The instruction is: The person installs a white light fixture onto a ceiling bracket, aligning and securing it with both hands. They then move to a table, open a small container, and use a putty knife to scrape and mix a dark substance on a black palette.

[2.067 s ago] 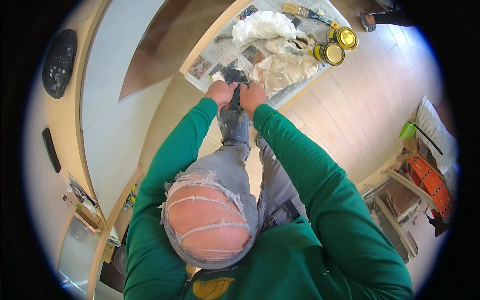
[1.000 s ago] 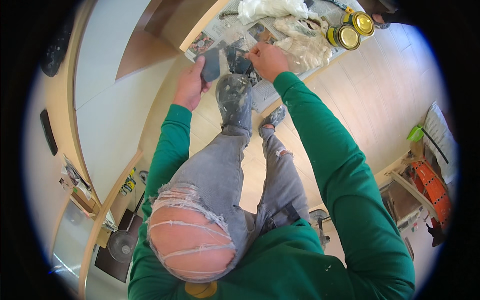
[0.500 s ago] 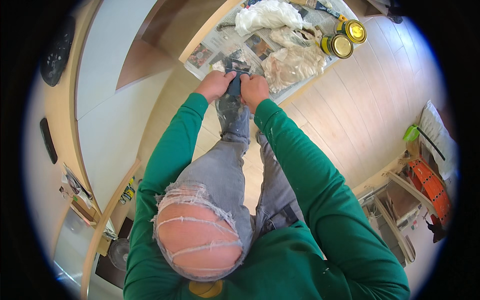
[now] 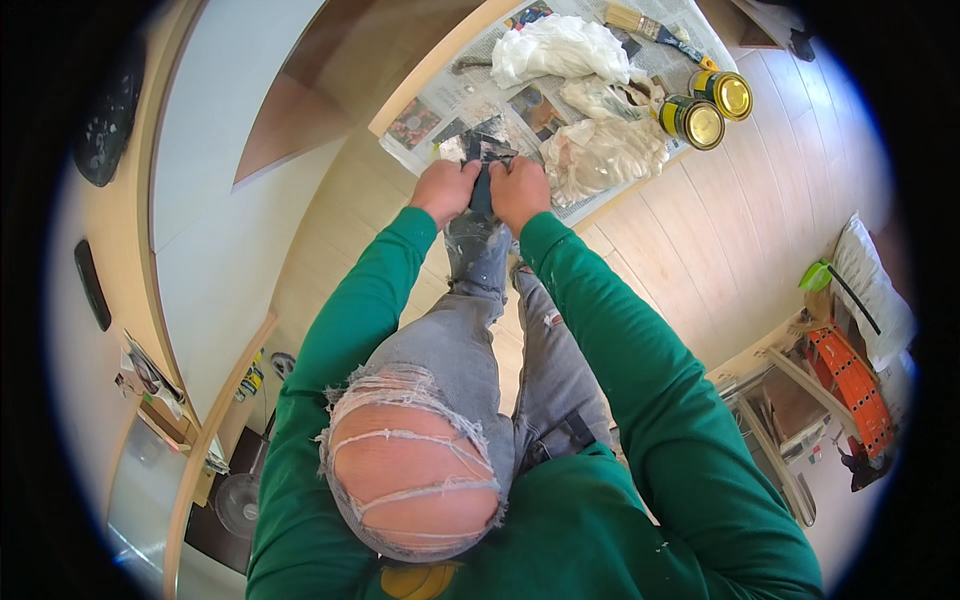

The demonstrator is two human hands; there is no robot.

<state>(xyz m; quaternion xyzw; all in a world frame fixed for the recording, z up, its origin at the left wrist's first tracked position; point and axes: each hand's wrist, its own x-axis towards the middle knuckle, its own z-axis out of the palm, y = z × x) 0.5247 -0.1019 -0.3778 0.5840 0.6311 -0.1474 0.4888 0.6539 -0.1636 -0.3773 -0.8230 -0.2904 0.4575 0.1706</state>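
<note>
- One dark flat object (image 4: 481, 185), kind unclear, sits between my two hands, just above my raised knee and at the near edge of the newspaper (image 4: 452, 95) on the floor.
- My left hand (image 4: 445, 190): fingers curled shut around the object's left side.
- My right hand (image 4: 519, 190): fingers closed on its right side, touching the left hand.
- Two yellow-lidded tins (image 4: 706, 108) stand side by side on the paper, right of the hands.
- One brush (image 4: 650, 25) lies beyond the tins.
- White rags (image 4: 555, 48) are bunched on the paper; count unclear.
</note>
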